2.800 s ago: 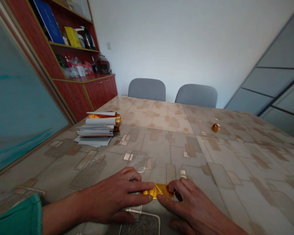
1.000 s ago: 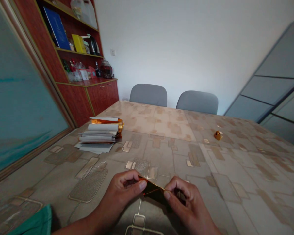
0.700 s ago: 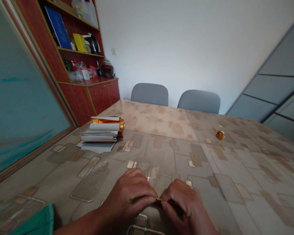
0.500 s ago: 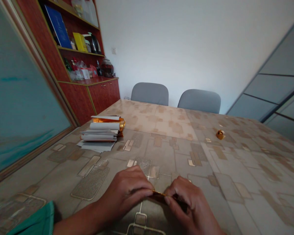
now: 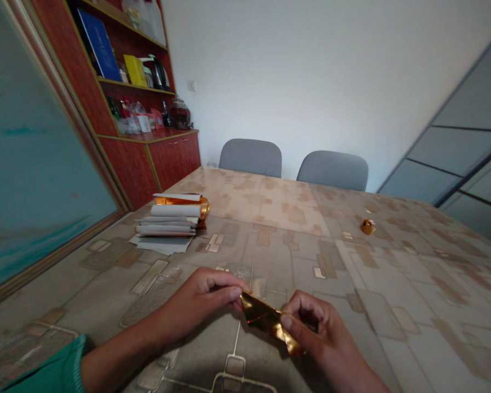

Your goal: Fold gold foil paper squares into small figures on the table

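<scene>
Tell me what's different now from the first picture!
The gold strip lay flat; now it's lifted and tilted, its left end pinched by the left hand, the right hand gripping farther along. The paper stack and small gold piece stayed put.

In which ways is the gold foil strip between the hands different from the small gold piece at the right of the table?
The gold foil strip is pinched by the left hand and the right hand, whereas the small gold piece sits on the table, untouched. The gold foil strip is long and narrow; the small gold piece is a compact lump. Both have a shiny gold surface.
</scene>
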Demonstrator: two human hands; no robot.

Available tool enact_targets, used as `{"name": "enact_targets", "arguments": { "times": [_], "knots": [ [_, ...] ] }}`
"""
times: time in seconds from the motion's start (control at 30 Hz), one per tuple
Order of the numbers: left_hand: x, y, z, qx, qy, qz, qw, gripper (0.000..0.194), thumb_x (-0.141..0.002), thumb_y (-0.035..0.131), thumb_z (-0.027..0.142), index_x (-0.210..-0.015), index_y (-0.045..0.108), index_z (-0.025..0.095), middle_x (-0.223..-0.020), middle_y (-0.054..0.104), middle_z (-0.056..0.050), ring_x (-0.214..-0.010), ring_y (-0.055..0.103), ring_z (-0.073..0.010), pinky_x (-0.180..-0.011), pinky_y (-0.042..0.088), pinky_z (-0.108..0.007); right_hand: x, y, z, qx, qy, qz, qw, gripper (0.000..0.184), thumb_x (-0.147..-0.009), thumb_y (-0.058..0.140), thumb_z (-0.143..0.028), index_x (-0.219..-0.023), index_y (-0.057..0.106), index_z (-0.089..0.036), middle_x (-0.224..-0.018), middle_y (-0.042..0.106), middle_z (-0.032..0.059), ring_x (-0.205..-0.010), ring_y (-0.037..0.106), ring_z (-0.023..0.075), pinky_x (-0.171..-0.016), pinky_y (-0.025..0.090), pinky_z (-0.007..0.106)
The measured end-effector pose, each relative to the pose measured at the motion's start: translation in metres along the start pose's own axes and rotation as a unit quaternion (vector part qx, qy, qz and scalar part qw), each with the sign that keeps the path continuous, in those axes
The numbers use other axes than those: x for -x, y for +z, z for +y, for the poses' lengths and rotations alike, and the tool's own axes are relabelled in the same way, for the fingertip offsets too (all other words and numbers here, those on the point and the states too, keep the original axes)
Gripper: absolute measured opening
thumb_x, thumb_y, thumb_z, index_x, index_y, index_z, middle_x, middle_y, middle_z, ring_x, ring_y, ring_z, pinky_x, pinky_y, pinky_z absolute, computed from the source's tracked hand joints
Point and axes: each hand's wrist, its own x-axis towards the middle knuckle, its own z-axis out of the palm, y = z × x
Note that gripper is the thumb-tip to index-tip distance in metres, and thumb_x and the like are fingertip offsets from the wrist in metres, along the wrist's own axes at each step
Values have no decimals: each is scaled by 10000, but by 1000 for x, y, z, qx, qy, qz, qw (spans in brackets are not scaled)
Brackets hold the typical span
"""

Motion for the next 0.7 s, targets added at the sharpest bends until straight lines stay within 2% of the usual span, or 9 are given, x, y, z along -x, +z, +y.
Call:
{"name": "enact_targets", "arguments": {
  "times": [0.1,0.13,0.17,0.23,0.3,0.4,0.47,0.57,0.7],
  "knots": [
    [-1,5,-4,154,-29,127,979,212,-890,728,371,-963,774,177,-885,773,-64,-796,687,-173,-761,515,-280,-1,-1,1,-72,27,45,996,403,-811,761,-534,-681,567,-205,-569,489,-50,-510,377,96,-483,246,222],
    [0,9,-5,193,-42,138,971,238,-877,753,362,-1028,759,178,-983,770,-81,-877,693,-184,-813,520,-293,-1,-1,1,-89,36,53,994,403,-803,777,-526,-687,571,-200,-574,490,-52,-515,370,91,-484,242,217],
    [1,14,-7,225,-54,121,965,300,-858,778,350,-1104,738,184,-1090,753,-97,-971,688,-200,-870,518,-311,-2,-1,2,-104,43,60,992,405,-801,785,-522,-692,572,-196,-580,492,-53,-518,367,86,-484,242,212],
    [5,28,-11,269,-69,9,961,464,-798,839,316,-1222,693,199,-1242,694,-113,-1130,649,-243,-930,508,-334,-2,2,4,-123,47,58,990,411,-805,786,-528,-700,576,-190,-586,494,-52,-522,370,82,-487,253,206],
    [9,42,-16,275,-68,-36,958,490,-784,850,393,-1205,695,197,-1148,715,-99,-1020,674,-208,-854,519,-291,-3,6,8,-122,38,50,991,423,-804,780,-549,-703,585,-188,-583,494,-49,-521,380,85,-487,273,206],
    [11,54,-27,246,-78,25,966,409,-756,860,459,-1018,745,168,-920,729,-49,-784,664,-143,-733,510,-243,-3,16,14,-96,21,51,994,457,-795,760,-604,-695,592,-190,-572,497,-44,-506,397,92,-485,312,215],
    [9,55,-33,220,-84,66,970,411,-740,857,500,-915,754,143,-829,725,-45,-727,651,-144,-700,514,-248,-3,20,15,-71,6,55,996,482,-790,736,-646,-694,601,-194,-573,511,-37,-497,410,98,-479,336,224],
    [8,51,-34,201,-97,85,971,433,-731,848,531,-848,758,123,-761,726,-54,-676,642,-147,-643,508,-239,-2,18,12,-22,-16,18,999,487,-850,661,-654,-700,630,-191,-582,526,-26,-507,428,105,-484,361,230],
    [10,45,-24,214,-130,74,965,407,-736,856,480,-881,762,111,-806,748,-81,-693,663,-154,-628,506,-227,-2,0,1,48,-81,20,995,365,-1002,539,-478,-805,691,-210,-675,612,-3,-616,550,132,-573,450,239]
  ]
}}
